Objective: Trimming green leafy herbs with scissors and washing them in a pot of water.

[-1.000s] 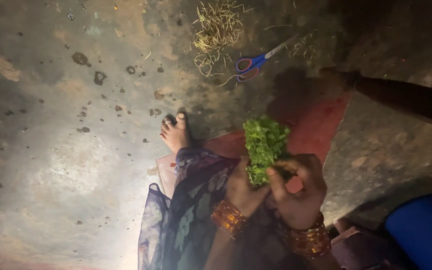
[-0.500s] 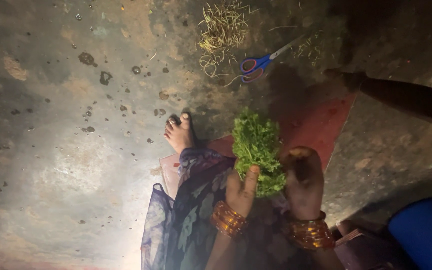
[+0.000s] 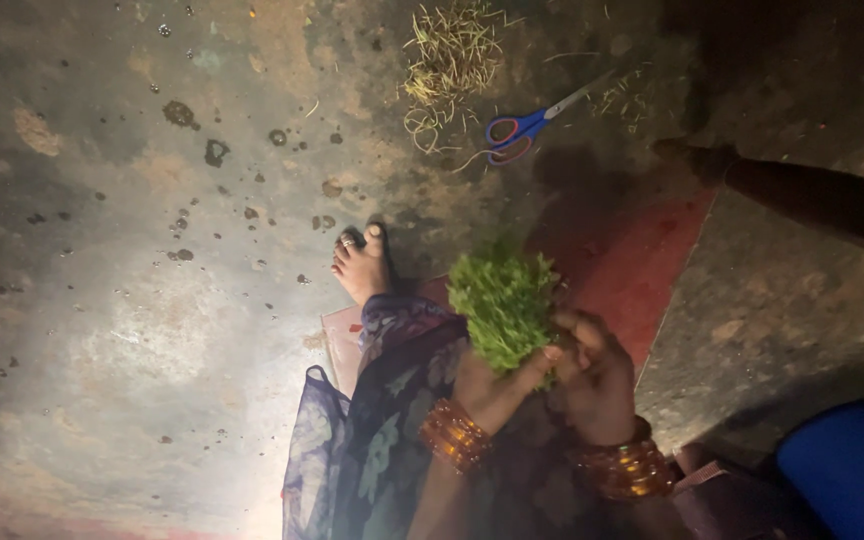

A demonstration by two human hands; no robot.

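Both hands meet low-centre in the head view, around a bunch of green leafy herbs [image 3: 504, 305]. Left hand [image 3: 492, 385] wraps the stems from below, thumb pressed up against the greens. Right hand [image 3: 600, 375] sits just beside it, fingers curled, fingertips pinching into the base of the bunch. Leafy top points up & away from the body, held in the air above the lap, not touching the floor. Orange bangles [image 3: 455, 436] on the left wrist, more on the right.

Below the hands: dark floral cloth [image 3: 372, 440] draped over the legs, bare foot [image 3: 362, 265] sticking out onto the floor just left of the bunch.

Floor [image 3: 122, 300] is stained concrete, dotted w/ dark specks; wide open stretch on the left half, brightly lit near the bottom. A red mat [image 3: 642, 270] lies under/behind the bunch; its right edge runs diagonally down toward the right wrist.

Top centre: a pile of dry straw-like trimmings [image 3: 452, 60], w/ blue-and-red-handled scissors [image 3: 527, 125] just beside it, blades pointing up-right. Both well apart from the hands.

Right side is tighter: a dark handle-like bar [image 3: 812, 200] crosses the upper right, a blue container [image 3: 852, 470] sits at the bottom right corner, near the right forearm.
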